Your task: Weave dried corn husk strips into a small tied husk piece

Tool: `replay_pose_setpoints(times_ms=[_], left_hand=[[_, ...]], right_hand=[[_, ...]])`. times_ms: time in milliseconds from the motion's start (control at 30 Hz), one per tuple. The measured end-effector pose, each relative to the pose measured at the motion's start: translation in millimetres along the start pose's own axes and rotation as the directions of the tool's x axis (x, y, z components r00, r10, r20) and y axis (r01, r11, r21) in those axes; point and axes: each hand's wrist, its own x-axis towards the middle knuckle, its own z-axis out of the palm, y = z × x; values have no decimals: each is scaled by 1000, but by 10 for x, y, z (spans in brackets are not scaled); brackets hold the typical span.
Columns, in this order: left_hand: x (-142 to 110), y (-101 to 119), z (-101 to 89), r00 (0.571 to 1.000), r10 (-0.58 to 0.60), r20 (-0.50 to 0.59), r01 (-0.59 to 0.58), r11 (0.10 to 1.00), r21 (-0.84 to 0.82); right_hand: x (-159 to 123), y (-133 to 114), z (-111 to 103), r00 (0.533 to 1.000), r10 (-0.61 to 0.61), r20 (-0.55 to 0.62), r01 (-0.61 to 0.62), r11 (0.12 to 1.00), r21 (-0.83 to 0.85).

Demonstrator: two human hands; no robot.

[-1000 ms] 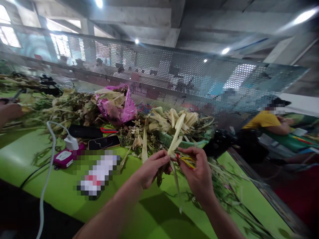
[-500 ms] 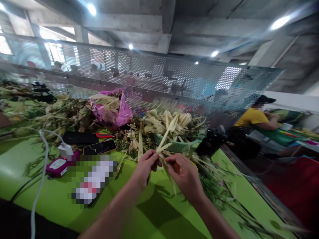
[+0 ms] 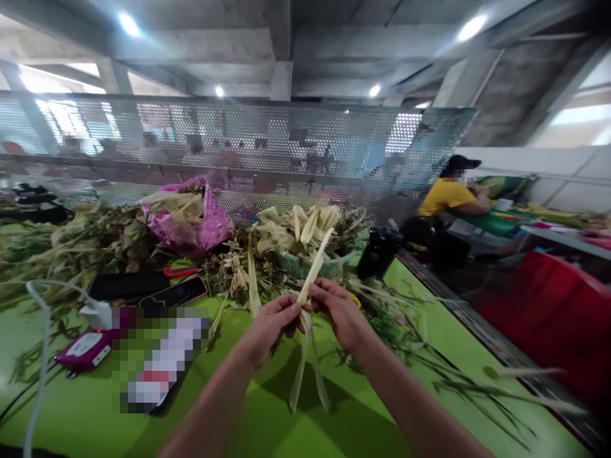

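Pale corn husk strips (image 3: 317, 261) are pinched between my two hands over the green table. One broad strip points up and away, while two narrow tails hang below my fingers. My left hand (image 3: 271, 324) is closed on the strips, its thumb pressed on top. Close beside it, my right hand (image 3: 335, 310) pinches the same strips from the right with thumb and fingertips. Just beyond my hands stands a green basket (image 3: 310, 267) holding dried husks (image 3: 305, 222). Another husk strip (image 3: 254, 280) lies to the left of my left hand.
On the left lie a phone (image 3: 179, 292), a red-handled tool (image 3: 181, 271), a purple power strip (image 3: 88, 346) and a white cable (image 3: 45, 356). Behind are a pink plastic bag (image 3: 214, 222) and a perforated screen (image 3: 248, 159). Stems (image 3: 453, 366) lie right; a person (image 3: 449, 194) sits beyond.
The husk strips, earlier fanned out in a cross above my fingers, now stand as one broad strip with two tails hanging down. My view has turned right and levelled.
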Motion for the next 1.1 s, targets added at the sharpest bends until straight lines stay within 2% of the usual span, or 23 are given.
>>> replay_pose_setpoints(times_ms=[100,200,367,433,500,633,700,800,900,1000,1100], left_hand=[[-17,7,-10,999,-6,53,0,994,107],[-29,31,-14,996,-2,88,-12,987,163],[-33,57,-35,990,46,135,-67,986,153],[-22,50,-48,992,59,109,-74,987,143],[-6,36,-54,995,70,65,-79,986,145],[27,24,-36,995,104,-4,-100,971,218],[39,24,-22,994,106,-27,-94,956,277],[56,15,-14,993,108,-51,-84,935,345],[76,-16,-23,992,114,-50,-88,927,364],[93,-65,-32,995,85,-59,-59,934,353],[107,-124,-19,993,75,-93,-44,954,296]], right_hand=[[2,15,1,1000,9,-19,-7,996,88],[-21,10,31,998,-13,-64,18,997,73],[-61,80,111,994,72,78,-77,996,55],[-44,114,107,994,69,84,-70,997,8],[-10,120,65,999,33,40,-30,997,-74],[36,37,-49,981,-180,-67,156,952,-265],[19,-23,-69,976,-218,-15,205,935,-290],[-30,-79,-44,978,-175,114,198,950,-242],[-63,-79,-5,978,-168,119,194,949,-249],[-94,-58,32,949,-301,98,315,879,-359],[-154,-31,91,869,-445,217,487,689,-537]])
